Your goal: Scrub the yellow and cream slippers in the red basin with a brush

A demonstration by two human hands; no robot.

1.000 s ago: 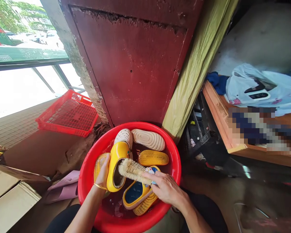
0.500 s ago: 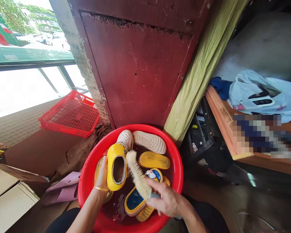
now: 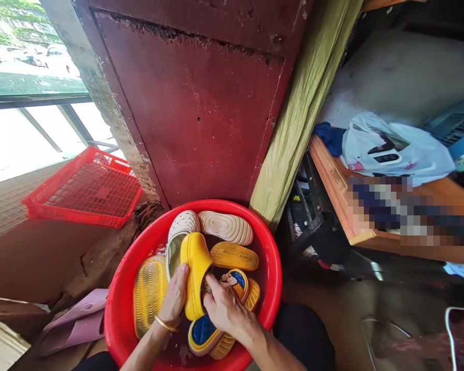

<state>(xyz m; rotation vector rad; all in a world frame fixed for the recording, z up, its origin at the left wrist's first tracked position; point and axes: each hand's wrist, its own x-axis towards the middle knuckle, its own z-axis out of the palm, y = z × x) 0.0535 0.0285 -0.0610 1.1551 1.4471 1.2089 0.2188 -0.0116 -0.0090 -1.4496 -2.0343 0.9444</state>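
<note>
A: Yellow rubber, mostly; the left hand [image 3: 177, 298] is closed round a yellow clog [image 3: 194, 268], thumb on one side and fingers curled over the other, holding it on edge above the water in the red basin [image 3: 272, 278].

B: And the right hand [image 3: 221, 306]? A second ago the pale brush stood plainly in it, bristles across the clog's opening.

A: Half a second ago it had swung upright beside the shoe; now I see only a sliver of bristle [image 3: 206, 283] under the fingers, pressed against the clog's side; the right hand is curled and pointing down into it, so whether it grips the handle or merely pushes on it I cannot tell.

B: So the clog has turned too?

A: Yes; its opening faced up before, and now the toe points away and the sole side faces the right hand; I judge the scrubbing has gone from the inside to the outside of the same shoe.

B: What lies about them?

A: A yellow sole [image 3: 149, 293] upturned just left of the left hand, no longer hidden behind it; a cream clog [image 3: 181, 231] and a cream sole [image 3: 226, 227] at the far rim; another yellow sole [image 3: 234, 256] between; a blue-lined slipper [image 3: 203, 332] beneath the right wrist; all in the basin, wet.

B: Outside it?

A: A red crate [image 3: 85, 188] to the left, pink slippers [image 3: 75, 322] on the floor near the basin, a white bag [image 3: 394, 149] on the wooden bench [image 3: 334, 185] to the right.
</note>
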